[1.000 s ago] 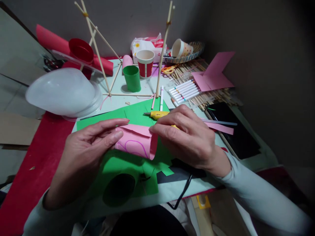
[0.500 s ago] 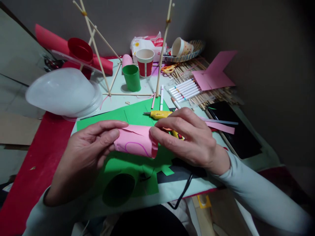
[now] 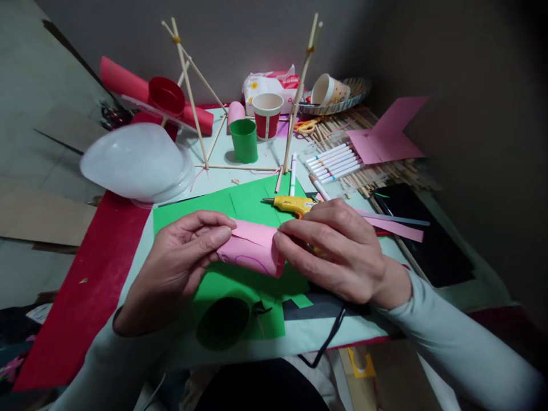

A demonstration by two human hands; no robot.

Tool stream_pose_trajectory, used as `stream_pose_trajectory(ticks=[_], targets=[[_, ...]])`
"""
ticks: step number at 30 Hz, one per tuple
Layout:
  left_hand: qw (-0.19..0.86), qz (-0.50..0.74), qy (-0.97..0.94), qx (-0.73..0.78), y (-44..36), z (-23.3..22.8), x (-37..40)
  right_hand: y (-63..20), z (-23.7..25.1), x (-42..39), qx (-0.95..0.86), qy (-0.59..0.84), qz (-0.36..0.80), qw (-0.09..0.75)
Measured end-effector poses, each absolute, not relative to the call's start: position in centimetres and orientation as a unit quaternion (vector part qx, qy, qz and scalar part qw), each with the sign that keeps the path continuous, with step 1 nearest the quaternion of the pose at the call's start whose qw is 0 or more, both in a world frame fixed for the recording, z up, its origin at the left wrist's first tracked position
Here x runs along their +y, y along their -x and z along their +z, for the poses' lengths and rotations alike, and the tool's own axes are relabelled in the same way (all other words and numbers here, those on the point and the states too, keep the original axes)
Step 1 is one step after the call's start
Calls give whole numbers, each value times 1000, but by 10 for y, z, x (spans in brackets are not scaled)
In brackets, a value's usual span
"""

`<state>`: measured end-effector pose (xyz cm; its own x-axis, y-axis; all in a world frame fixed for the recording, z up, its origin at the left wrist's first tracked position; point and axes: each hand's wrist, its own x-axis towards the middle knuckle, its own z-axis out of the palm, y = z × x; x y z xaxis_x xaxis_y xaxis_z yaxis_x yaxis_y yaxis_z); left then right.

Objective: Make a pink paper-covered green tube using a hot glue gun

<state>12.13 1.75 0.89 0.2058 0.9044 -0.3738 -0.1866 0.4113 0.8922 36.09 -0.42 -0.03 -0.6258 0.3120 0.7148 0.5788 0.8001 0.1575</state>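
- A pink paper roll with a purple drawn line on it is held just above the green paper sheet, at the middle of the desk.
- The left hand pinches the roll's left end, thumb on top and fingers curled beneath.
- The right hand grips the right end, fingertips pressing down on the overlapping edge, wrist bent inward.
- A yellow glue gun lies just behind the right hand on the green sheet.
- Farther back, a green cup stands upright beside a red-and-white paper cup; whether either holds anything cannot be told.
- A spotted paper cup lies tipped in a patterned tray.
- White markers lie in a row to the right.
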Motion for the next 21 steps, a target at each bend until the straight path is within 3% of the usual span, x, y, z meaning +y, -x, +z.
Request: stream_pose_trajectory(ticks=[9, 21], targets=[[710, 396, -334, 478, -124, 8, 16, -344, -13, -5, -883, 193, -175, 390], [719, 408, -381, 414, -120, 12, 12, -345, -8, -18, -869, 244, -152, 402]])
